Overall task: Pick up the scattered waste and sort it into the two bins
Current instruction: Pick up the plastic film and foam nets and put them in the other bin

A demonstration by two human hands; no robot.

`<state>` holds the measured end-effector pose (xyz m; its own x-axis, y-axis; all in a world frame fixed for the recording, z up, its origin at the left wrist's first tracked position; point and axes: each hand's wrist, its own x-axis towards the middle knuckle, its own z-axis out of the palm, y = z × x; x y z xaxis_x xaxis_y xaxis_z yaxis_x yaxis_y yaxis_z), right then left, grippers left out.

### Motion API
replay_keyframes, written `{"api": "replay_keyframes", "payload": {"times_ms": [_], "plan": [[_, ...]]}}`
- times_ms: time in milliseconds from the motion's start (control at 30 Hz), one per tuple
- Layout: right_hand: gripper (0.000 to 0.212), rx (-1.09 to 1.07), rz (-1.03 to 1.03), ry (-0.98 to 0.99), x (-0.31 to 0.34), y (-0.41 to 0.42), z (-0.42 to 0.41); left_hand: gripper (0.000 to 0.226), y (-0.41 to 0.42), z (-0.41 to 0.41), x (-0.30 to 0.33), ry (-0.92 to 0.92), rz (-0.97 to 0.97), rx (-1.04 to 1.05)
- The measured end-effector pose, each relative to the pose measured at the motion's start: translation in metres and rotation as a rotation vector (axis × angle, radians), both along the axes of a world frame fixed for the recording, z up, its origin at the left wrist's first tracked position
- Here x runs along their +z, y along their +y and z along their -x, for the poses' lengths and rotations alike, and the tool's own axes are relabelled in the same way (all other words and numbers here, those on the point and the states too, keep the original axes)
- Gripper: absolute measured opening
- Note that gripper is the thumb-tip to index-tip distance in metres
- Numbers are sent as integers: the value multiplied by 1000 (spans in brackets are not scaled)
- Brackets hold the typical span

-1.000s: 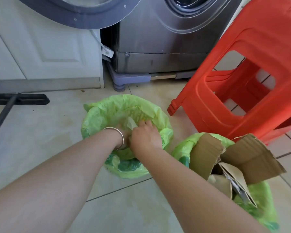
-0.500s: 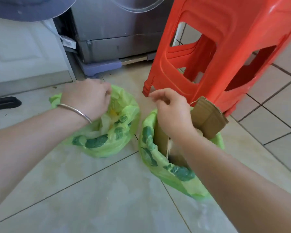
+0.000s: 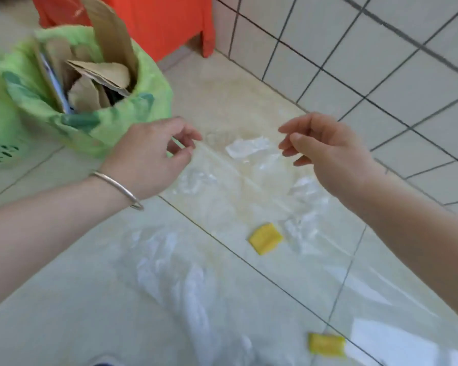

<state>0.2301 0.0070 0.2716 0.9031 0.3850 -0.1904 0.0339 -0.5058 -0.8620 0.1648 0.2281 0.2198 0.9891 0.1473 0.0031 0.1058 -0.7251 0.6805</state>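
Both hands hang above crumpled clear plastic film (image 3: pixel 238 180) lying on the pale floor tiles (image 3: pixel 64 299). The left hand (image 3: pixel 154 157) and right hand (image 3: pixel 325 151) each have loosely curled fingers and hold nothing. Two small yellow pieces (image 3: pixel 265 238) (image 3: pixel 326 344) lie on the film. The green-lined bin of brown cardboard (image 3: pixel 90 75) stands just beside the left hand.

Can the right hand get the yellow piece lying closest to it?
Probably yes. The right hand hangs open above the floor, and nothing stands between it and the yellow piece lying on clear plastic.
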Motion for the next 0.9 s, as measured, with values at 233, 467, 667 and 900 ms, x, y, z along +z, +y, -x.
{"api": "replay_keyframes", "payload": {"times_ms": [233, 467, 667, 900], "plan": [[29, -250, 195, 191, -57, -191, 67, 31, -144, 8, -40, 328, -165, -453], [19, -196, 465, 295, -155, -287, 167, 59, -245, 73, -107, 604, -424, -965], [46, 152, 854, 269, -223, -293, 220, 96, -277, 157, -166, 643, -608, -1299], [58, 239, 1093, 8, -273, -293, 223, 81, -278, 180, -202, 653, -767, -1479]]}}
